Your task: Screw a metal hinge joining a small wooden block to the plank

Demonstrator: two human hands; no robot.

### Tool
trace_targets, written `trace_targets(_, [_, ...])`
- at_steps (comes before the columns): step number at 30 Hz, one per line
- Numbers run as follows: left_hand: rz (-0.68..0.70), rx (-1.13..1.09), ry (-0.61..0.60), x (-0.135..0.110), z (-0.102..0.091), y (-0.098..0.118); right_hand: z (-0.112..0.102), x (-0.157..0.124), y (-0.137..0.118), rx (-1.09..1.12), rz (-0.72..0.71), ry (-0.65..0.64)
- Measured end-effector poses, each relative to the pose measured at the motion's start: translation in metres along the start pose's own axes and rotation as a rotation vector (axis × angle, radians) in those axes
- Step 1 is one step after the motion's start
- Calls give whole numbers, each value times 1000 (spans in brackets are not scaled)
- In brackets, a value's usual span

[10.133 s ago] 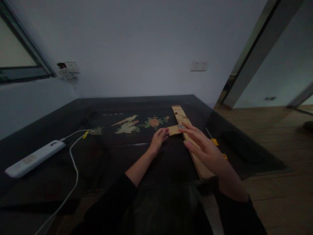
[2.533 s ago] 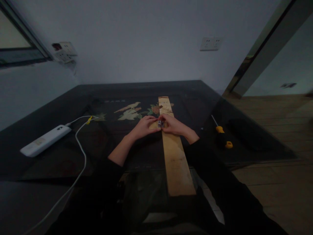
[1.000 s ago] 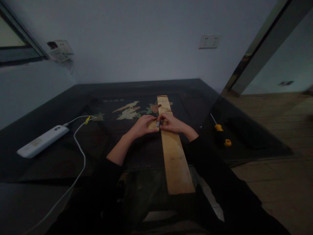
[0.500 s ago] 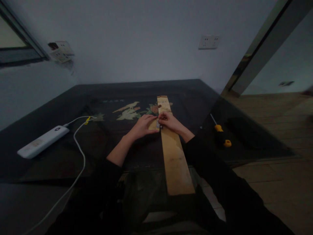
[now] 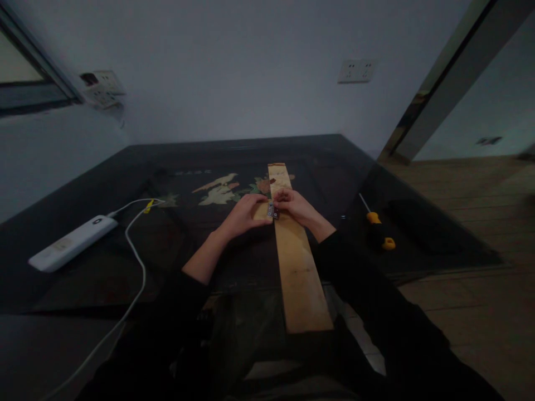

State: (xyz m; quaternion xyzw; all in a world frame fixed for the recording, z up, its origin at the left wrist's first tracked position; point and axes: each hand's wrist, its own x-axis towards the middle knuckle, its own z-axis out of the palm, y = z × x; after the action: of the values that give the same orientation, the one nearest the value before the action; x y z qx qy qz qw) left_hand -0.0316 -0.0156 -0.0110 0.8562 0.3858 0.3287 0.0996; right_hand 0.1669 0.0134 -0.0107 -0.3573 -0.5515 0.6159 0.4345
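Note:
A long wooden board (image 5: 301, 273) lies lengthwise on the dark table, its near end jutting past the front edge. Against its left side sits a small wooden piece (image 5: 261, 211), gripped between the thumb and fingers of my left hand (image 5: 243, 216). A small metal hinge (image 5: 272, 210) with screw holes spans the joint between the two pieces of wood. My right hand (image 5: 296, 206) rests over the board, fingers curled and pinched at the hinge's right side; its fingertips are partly hidden. To the right lies a screwdriver (image 5: 377, 227) with a yellow and black handle.
A white power strip (image 5: 74, 242) lies on the left of the table (image 5: 234, 262), its white cable (image 5: 140, 262) looping over the front edge. A dark flat object (image 5: 422, 225) is beyond the screwdriver. The wall behind carries sockets (image 5: 356, 71).
My right hand has shifted slightly to the right, uncovering more of the hinge. My left hand, the small wooden piece and the board stay in place.

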Motion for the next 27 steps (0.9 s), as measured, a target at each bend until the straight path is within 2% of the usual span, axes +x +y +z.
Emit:
trace_targets(8, [98, 79, 23, 2, -3, 3, 0, -4, -5, -53, -36, 76])
trace_targets(16, [18, -23, 89, 0, -2, 6, 2, -5, -10, 87, 19, 23])
trace_targets(23, [-14, -57, 108, 1, -3, 6, 4, -10, -13, 77, 58, -47])
trace_targets(27, [-35, -46, 103, 2, -3, 7, 4, -10, -13, 79, 57, -45])
